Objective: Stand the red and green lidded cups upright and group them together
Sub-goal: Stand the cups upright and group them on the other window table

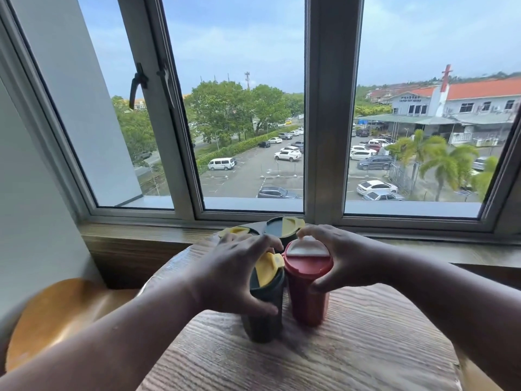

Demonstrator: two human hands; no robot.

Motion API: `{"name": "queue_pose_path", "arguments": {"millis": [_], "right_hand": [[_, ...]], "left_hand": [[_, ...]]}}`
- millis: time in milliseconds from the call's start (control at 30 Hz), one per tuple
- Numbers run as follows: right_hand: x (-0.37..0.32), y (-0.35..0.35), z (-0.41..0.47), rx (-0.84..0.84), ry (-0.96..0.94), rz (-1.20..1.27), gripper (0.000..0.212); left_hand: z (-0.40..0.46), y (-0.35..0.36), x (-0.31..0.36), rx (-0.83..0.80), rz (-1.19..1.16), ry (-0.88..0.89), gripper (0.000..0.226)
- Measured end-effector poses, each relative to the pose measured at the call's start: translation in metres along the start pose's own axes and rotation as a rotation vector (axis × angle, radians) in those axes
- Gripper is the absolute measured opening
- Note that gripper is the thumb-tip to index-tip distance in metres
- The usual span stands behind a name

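- Red plastic cup with a red-and-white flip lid (308,280): upright on the round wood-grain tabletop (366,334), near its middle, long axis vertical with a slight lean at most.
- Dark green plastic cup with a yellow flip lid (266,303): just to the left of the red one, also upright, upper walls touching or all but touching it; whether the bases meet cannot be told.
- Right hand (338,261): grip curled round the red cup's upper body, thumb on the near side, fingers over the far side of the lid rim.
- Left hand (239,275): grip wrapped round the green cup just under its lid, thumb across the near wall, fingers reaching over the far side.
- Two more dark green lidded cups with yellow flaps (284,228) and (239,232): behind the held pair, toward the wooden window sill (141,235), partly hidden by the knuckles, standing as far as can be seen.
- Deciding relation: held pair nearer the body, far pair straight beyond and slightly left, apart by a small gap across the tabletop.
- Judged next: slide both held cups away from the body, axes kept vertical, until closed up with the far pair.
- Left hand nearer the far-left cup, right hand nearer the far-centre one; knuckles lead, so risk of nudging a far cup over.
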State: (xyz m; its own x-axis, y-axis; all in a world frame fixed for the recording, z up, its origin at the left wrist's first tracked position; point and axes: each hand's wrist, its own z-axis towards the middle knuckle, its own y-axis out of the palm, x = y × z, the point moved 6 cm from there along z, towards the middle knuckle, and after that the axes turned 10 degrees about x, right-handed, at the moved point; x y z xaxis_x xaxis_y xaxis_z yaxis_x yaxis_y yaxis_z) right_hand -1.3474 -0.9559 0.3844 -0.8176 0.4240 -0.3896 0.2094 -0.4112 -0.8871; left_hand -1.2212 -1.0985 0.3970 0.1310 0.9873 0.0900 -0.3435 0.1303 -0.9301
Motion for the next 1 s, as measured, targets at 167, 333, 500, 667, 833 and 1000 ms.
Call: {"name": "queue_pose_path", "arguments": {"millis": [167, 333, 500, 667, 833, 1000], "right_hand": [[0.000, -0.001, -0.003, -0.004, 0.012, 0.013, 0.098], [-0.004, -0.008, -0.006, 0.016, 0.016, 0.033, 0.088], [-0.010, -0.014, -0.003, -0.029, -0.093, -0.031, 0.082], [-0.012, -0.014, 0.004, -0.125, -0.246, -0.140, 0.086], [-0.007, -0.018, 0.013, -0.157, -0.335, -0.186, 0.090], [-0.003, -0.016, 0.015, -0.149, -0.368, -0.230, 0.093]], "left_hand": [[-0.005, -0.004, 0.002, 0.013, -0.017, 0.007, 0.097], [-0.012, -0.011, -0.001, 0.160, 0.001, -0.075, 0.090], [-0.008, -0.010, 0.009, 0.084, 0.178, -0.136, 0.098], [-0.002, -0.008, 0.015, -0.054, 0.096, -0.240, 0.100], [0.002, -0.010, 0.012, -0.119, -0.015, -0.337, 0.102], [-0.004, -0.012, 0.014, -0.146, -0.121, -0.420, 0.099]]}}
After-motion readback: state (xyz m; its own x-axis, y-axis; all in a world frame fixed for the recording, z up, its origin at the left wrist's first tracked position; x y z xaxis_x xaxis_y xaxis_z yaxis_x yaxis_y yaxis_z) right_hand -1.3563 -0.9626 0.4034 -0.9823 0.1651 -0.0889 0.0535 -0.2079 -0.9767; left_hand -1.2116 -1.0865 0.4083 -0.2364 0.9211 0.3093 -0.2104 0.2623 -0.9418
